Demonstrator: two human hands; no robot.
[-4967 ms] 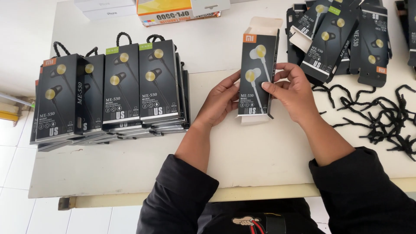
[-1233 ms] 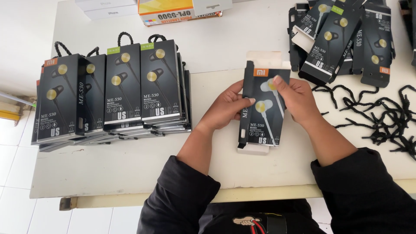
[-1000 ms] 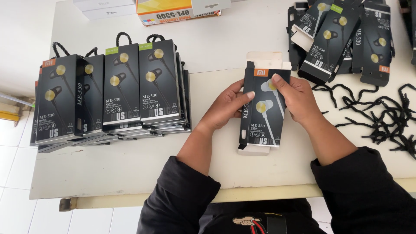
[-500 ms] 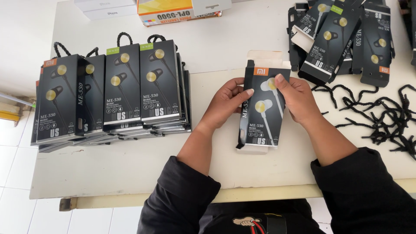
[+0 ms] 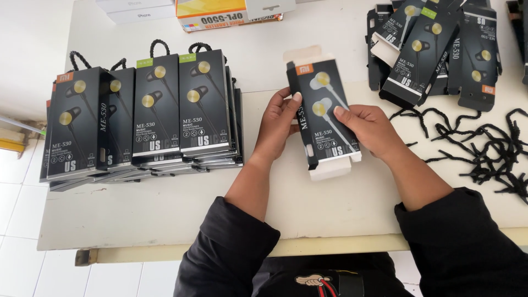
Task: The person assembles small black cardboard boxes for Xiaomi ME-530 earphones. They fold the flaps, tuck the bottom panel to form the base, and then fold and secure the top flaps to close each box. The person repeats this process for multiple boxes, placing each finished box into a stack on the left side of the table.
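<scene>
Between both hands (image 5: 330,124), glossy black rectangular earphone box (image 5: 325,113), white flaps open.

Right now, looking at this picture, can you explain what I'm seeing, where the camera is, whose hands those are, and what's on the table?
There is no machine here. The camera sits on a person's head and looks down, so the two bare hands in dark sleeves are that person's own. The left hand and the right hand together hold one black earphone box with pale end flaps, just above the white table. To the left lies a neat row of stacked earphone boxes with cord loops on top. At the upper right is a looser pile of flat black boxes, and beside it a tangle of black cords. A colourful carton sits at the far edge.
</scene>
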